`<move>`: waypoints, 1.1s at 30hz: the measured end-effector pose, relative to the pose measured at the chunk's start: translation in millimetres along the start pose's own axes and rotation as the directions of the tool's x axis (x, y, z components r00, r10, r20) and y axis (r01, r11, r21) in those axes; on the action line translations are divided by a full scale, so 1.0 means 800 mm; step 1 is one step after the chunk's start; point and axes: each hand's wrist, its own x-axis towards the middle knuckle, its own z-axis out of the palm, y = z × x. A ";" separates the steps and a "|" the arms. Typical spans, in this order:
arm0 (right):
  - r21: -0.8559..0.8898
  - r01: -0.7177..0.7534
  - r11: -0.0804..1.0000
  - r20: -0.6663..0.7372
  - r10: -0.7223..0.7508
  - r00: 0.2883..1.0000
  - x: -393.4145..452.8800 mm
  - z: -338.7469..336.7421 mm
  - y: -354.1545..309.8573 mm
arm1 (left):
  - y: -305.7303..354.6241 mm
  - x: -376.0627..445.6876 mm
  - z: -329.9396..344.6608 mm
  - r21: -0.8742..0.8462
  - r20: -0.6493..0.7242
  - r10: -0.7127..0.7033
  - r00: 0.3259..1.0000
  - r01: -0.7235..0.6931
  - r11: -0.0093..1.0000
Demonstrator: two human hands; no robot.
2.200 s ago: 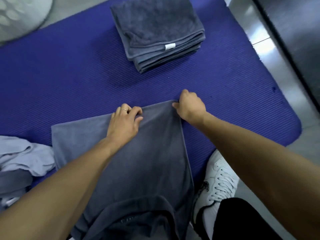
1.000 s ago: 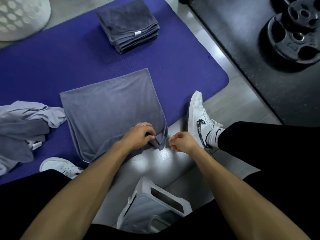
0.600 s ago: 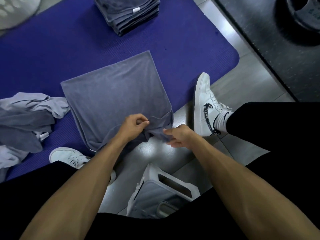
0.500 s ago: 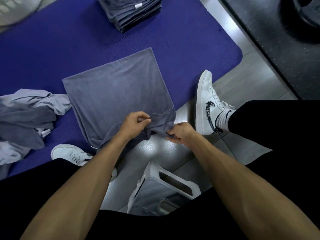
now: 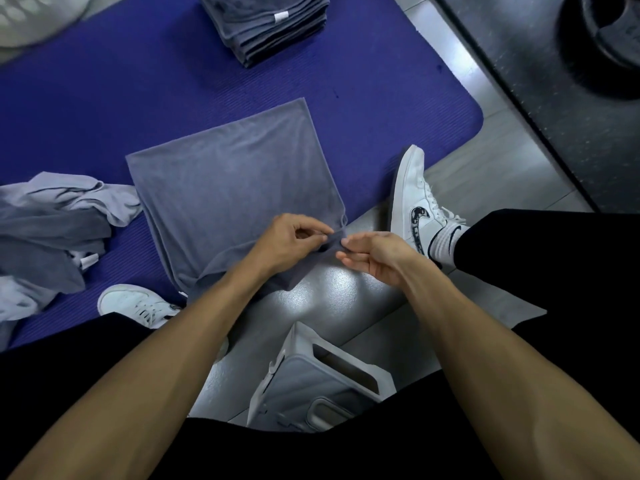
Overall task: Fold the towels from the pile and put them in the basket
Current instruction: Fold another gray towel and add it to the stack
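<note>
A grey towel (image 5: 232,188) lies spread flat on the purple mat (image 5: 104,98), its near edge hanging off onto the floor. My left hand (image 5: 294,240) pinches the towel's near right corner and lifts it a little. My right hand (image 5: 375,256) is just to the right of that corner, thumb tip at the cloth, fingers loosely apart and holding nothing. A stack of folded grey towels (image 5: 266,26) sits at the mat's far side. The pile of unfolded towels (image 5: 52,230) lies at the left. The white basket (image 5: 34,15) shows at the top left corner.
My white shoes (image 5: 415,199) (image 5: 138,303) rest at the mat's near edge. A grey plastic object (image 5: 322,382) stands on the tiled floor between my legs. A dark rubber floor with a weight plate (image 5: 609,32) lies at the right.
Both hands left the towel's far edge and came back to its near right corner. The right hand pinched that corner half a second ago and has now loosened its fingers.
</note>
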 end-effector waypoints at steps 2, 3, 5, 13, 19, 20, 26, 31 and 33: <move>-0.032 0.006 0.999 -0.009 -0.006 1.000 -0.004 -0.002 -0.003 | 0.002 0.000 0.001 0.015 0.004 0.013 1.000 -0.013 1.000; -0.033 0.009 0.999 -0.016 -0.009 1.000 -0.004 -0.002 -0.005 | 0.003 -0.001 0.002 0.027 0.009 0.021 1.000 -0.021 0.999; -0.017 0.011 1.000 -0.027 -0.011 1.000 -0.005 -0.002 -0.007 | 0.006 -0.002 0.003 0.061 0.027 0.035 0.999 -0.037 0.997; -0.055 0.030 0.998 0.015 -0.029 0.999 -0.009 0.002 -0.014 | 0.011 -0.008 0.007 0.132 0.050 0.030 0.998 -0.036 0.991; -0.202 0.064 0.977 -0.024 -0.070 0.997 -0.009 0.014 -0.018 | 0.000 -0.012 0.000 0.000 0.074 -0.052 0.996 0.052 0.999; -0.257 0.085 0.963 -0.041 -0.098 0.994 -0.008 0.019 -0.019 | -0.004 -0.014 -0.001 -0.008 0.052 -0.077 0.996 0.078 0.997; -0.819 0.364 0.444 0.162 -0.429 0.889 0.014 0.083 -0.011 | -0.049 -0.061 -0.024 -0.118 -0.263 -0.292 0.919 0.270 0.956; -0.903 0.367 0.222 0.287 -0.325 0.901 0.027 0.158 0.019 | -0.093 -0.126 -0.060 -0.132 -0.518 -0.452 0.726 0.454 0.881; -0.914 0.359 0.189 0.296 -0.295 0.909 0.037 0.173 0.035 | -0.112 -0.156 -0.068 -0.217 -0.574 -0.523 0.630 0.500 0.839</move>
